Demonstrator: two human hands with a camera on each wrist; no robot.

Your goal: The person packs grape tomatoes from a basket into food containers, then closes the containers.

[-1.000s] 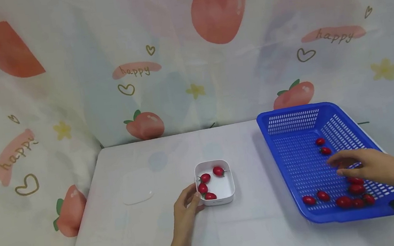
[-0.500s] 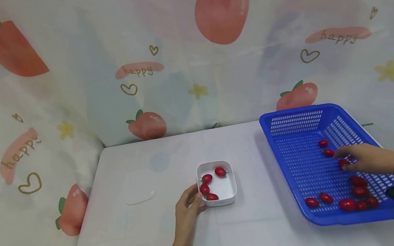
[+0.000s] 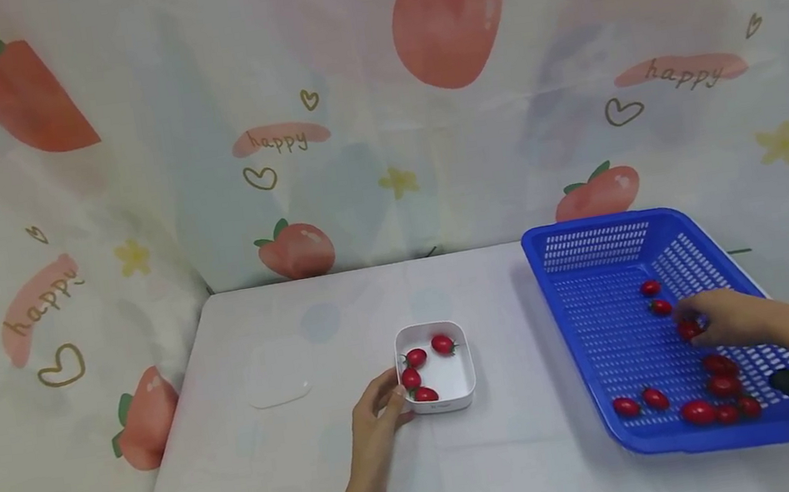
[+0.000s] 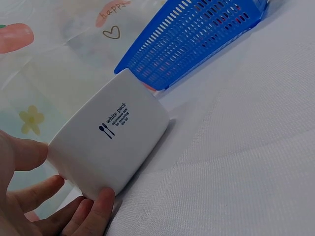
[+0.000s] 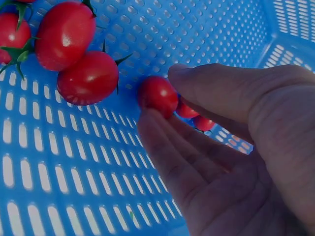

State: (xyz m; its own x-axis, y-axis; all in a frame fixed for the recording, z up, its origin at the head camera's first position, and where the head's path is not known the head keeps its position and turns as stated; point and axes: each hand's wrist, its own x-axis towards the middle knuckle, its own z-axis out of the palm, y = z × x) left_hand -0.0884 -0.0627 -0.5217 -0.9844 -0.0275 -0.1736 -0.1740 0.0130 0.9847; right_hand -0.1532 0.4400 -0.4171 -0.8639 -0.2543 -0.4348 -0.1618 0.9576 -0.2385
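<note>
At the table's middle, my left hand (image 3: 376, 417) holds the near left corner of a small white plastic food box (image 3: 451, 381), thumb and fingers set against its walls. Several cherry tomatoes (image 3: 416, 357) lie inside. The left wrist view shows printed lettering (image 4: 115, 120) on the box's side. Over to the right, my right hand (image 3: 730, 316) reaches into a blue perforated basket (image 3: 564, 323). Its thumb and fingertips close about one cherry tomato (image 5: 157, 94); the thumb's contact is partly hidden. More cherry tomatoes (image 5: 88, 78) lie around it in the basket.
A clear, thin-edged piece, perhaps a lid (image 3: 280, 401), lies on the white tablecloth (image 3: 273, 456) left of the box. Behind the table hangs a fruit-printed cloth (image 3: 337, 52). The basket's raised rim (image 3: 713, 247) surrounds the right hand's work.
My right hand has lowered onto a cherry tomato in the basket, and its fingers have drawn in around it. The left hand keeps its hold on the box. The head view has shifted slightly.
</note>
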